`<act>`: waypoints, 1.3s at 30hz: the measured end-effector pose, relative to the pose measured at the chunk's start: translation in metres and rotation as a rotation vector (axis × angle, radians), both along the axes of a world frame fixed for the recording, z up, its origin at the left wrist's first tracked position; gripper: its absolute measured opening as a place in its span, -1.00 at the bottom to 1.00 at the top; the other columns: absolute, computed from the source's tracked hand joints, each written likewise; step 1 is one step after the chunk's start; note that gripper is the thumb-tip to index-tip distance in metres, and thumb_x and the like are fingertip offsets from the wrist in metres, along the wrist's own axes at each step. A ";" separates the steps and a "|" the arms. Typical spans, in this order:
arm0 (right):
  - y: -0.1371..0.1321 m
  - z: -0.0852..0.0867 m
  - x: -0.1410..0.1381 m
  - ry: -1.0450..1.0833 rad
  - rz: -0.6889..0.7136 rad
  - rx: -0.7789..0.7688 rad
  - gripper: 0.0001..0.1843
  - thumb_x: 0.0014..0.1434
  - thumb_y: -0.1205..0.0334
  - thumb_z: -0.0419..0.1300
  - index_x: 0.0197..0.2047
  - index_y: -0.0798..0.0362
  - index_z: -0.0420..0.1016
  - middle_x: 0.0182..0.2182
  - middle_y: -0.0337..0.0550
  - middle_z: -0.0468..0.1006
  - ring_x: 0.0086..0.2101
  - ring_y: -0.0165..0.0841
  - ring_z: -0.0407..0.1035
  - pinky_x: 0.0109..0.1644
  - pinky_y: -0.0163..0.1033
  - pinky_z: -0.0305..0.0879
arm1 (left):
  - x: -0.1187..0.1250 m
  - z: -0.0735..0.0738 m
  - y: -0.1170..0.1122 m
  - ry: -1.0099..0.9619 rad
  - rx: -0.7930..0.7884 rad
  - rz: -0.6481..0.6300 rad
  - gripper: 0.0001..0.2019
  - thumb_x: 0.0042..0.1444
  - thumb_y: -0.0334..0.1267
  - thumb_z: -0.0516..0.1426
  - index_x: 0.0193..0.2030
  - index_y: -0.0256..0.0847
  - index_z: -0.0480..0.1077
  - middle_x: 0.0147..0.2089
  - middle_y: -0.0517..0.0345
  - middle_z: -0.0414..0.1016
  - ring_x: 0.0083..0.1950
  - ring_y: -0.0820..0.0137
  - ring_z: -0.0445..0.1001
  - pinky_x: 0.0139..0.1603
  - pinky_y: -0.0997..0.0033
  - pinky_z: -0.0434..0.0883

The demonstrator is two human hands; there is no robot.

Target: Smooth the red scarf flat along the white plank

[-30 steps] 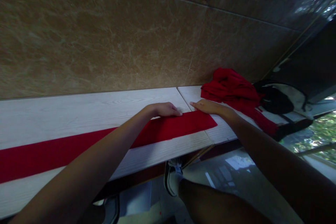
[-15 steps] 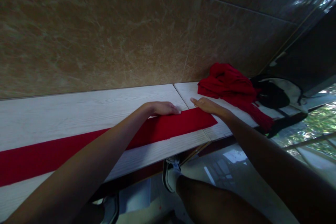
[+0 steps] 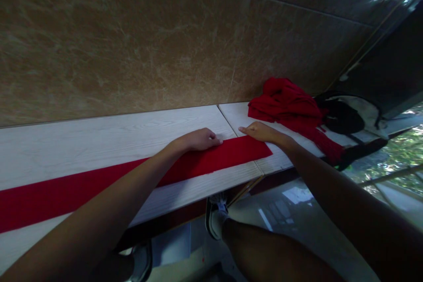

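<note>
A long red cloth strip [image 3: 99, 180] lies flat along a white wood-grain tabletop [image 3: 99, 136]. My left hand [image 3: 198, 139] rests on the strip's far edge with its fingers curled down onto the fabric. My right hand [image 3: 259, 132] lies flat on the same far edge near the strip's right end, fingers stretched out and pointing left. The two hands are a short gap apart.
A crumpled red cloth pile [image 3: 287, 105] sits at the table's back right, beside a black and white bag [image 3: 350, 116]. A brown marbled wall [image 3: 165, 39] backs the table. Below the front edge are my leg [image 3: 264, 251] and a shoe [image 3: 214, 218].
My left hand has slid slightly left along the strip's far edge, and its fingers have curled more. My right hand stays almost where it was.
</note>
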State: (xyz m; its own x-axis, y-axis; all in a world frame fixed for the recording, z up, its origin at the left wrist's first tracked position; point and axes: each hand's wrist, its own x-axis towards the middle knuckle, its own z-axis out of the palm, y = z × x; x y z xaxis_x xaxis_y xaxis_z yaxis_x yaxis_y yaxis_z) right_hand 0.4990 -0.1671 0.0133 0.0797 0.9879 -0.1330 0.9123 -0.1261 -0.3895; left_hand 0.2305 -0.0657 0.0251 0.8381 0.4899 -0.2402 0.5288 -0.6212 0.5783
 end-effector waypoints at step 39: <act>-0.022 -0.036 -0.006 -0.081 0.054 0.412 -0.55 0.45 -0.07 0.02 0.07 -0.02 0.64 0.12 0.05 0.62 0.14 -0.12 0.46 0.28 -0.01 0.34 | -0.057 -0.032 -0.081 -0.026 0.504 -0.007 -0.36 0.53 0.12 -0.08 0.59 -0.15 0.14 0.63 -0.09 0.13 0.65 0.00 0.07 0.63 -0.29 -0.01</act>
